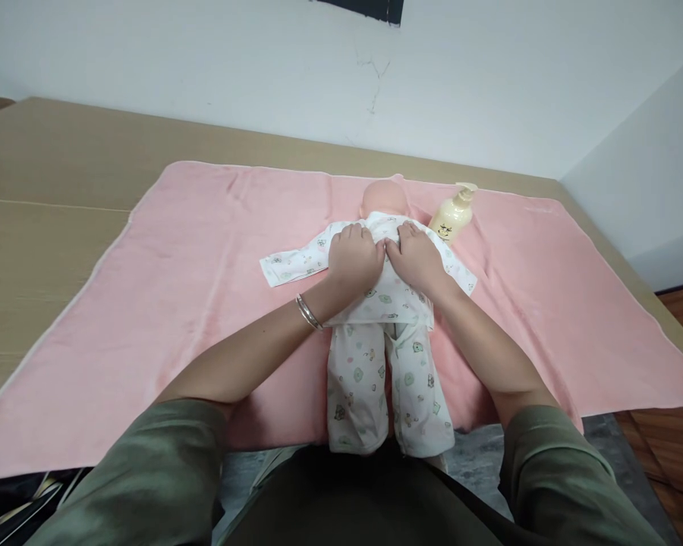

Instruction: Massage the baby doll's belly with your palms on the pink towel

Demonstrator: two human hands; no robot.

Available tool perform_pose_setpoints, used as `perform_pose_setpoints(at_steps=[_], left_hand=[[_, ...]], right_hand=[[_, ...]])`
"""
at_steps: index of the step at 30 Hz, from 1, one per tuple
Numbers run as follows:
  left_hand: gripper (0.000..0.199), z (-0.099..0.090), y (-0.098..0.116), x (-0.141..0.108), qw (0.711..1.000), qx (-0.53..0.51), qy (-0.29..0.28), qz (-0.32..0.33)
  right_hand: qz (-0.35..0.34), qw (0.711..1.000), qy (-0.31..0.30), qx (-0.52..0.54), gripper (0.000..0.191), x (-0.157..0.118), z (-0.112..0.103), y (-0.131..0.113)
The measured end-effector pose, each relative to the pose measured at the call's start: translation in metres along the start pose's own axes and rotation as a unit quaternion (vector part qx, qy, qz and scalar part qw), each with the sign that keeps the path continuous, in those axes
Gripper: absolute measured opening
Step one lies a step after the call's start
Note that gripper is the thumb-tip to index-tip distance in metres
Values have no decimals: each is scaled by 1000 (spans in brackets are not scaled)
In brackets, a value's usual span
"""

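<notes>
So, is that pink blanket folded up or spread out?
Spread out: the blanket lies wide across the table, slightly creased, with the doll on top.

A loose olive-green cloth shirt with short, wide sleeves is worn. The left sleeve (148, 462) is ended near the elbow, and its matt fabric is softly creased. The right sleeve (563, 470) is cut in the same colour, with a fold or seam shown close to its opening. The shirt front (341, 504) is darkened almost to black. The left wrist is circled by a slim, shiny, silver-coloured metal bangle (307, 312). Both the left hand (356, 259) and the right hand (417, 258) are bare.
</notes>
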State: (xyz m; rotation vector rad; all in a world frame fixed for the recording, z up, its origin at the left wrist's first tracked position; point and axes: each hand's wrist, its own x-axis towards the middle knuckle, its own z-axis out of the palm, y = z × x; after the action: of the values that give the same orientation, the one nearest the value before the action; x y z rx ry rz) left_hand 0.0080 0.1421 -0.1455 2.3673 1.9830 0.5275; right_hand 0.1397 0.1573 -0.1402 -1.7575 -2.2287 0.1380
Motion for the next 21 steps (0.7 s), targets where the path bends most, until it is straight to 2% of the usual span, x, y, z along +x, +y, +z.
perform_pose_setpoints(at_steps=[5, 10, 14, 17, 21], left_hand=[[39, 0, 6, -8, 1000, 3, 7, 4], [42, 7, -5, 7, 999, -31, 9, -4], [49, 14, -14, 17, 997, -73, -17, -14], [50, 22, -17, 18, 995, -97, 8, -12], [52, 29, -18, 15, 992, -116, 41, -18]], right_hand=[[-5, 1000, 15, 24, 49, 9, 9, 7], [-3, 999, 35, 5, 47, -2, 8, -4], [-17, 1000, 9, 5, 43, -11, 0, -13], [-21, 999, -10, 29, 43, -10, -1, -11], [-34, 997, 11, 64, 48, -1, 5, -1]])
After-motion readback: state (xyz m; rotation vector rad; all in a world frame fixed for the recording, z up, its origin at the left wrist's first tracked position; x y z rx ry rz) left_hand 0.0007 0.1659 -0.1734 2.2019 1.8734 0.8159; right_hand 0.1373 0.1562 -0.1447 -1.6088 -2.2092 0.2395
